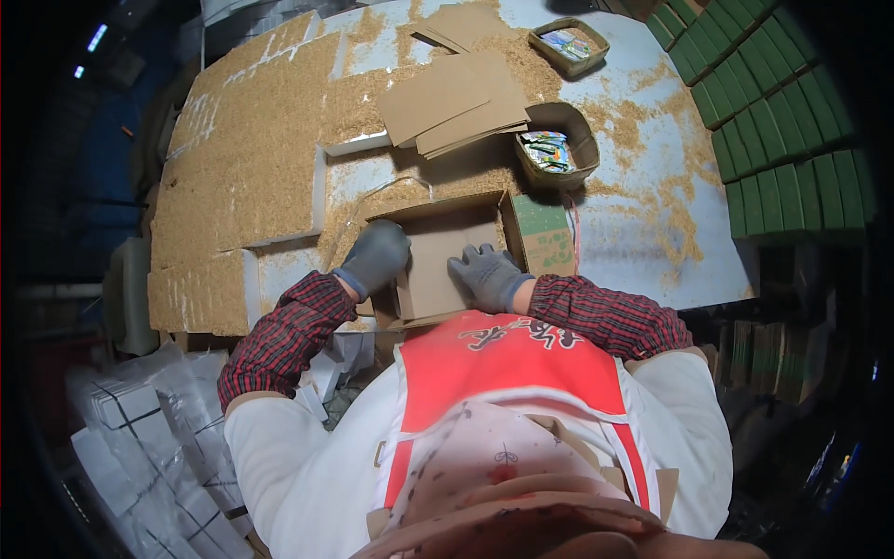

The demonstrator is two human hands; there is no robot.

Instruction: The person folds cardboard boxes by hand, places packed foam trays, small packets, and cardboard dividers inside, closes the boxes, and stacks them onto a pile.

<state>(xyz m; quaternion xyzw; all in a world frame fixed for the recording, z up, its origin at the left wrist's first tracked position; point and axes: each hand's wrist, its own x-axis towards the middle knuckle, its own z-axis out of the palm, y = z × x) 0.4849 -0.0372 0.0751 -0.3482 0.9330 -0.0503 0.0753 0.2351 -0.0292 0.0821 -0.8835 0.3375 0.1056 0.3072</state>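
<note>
An open cardboard box point(440, 253) lies at the table's near edge, right before my body. My left hand point(377, 255), in a grey glove, is at the box's left side with its fingers curled; whether it grips the wall is hidden. My right hand point(490, 276), gloved too, rests inside the box near its right wall, fingers spread and nothing held. A green and brown printed flap point(543, 237) stands out on the box's right. Beyond the box lie flat cardboard sheets point(461, 98), and to their right a basket point(583, 164) holds small printed packets point(548, 151).
White trays filled with wood shavings point(244, 154) cover the table's left. Another basket with packets point(571, 45) stands at the far right. Green boxes point(782, 112) are stacked beyond the right edge. Wrapped white packs point(140, 447) lie low at the left. Shavings are scattered on the table point(614, 244).
</note>
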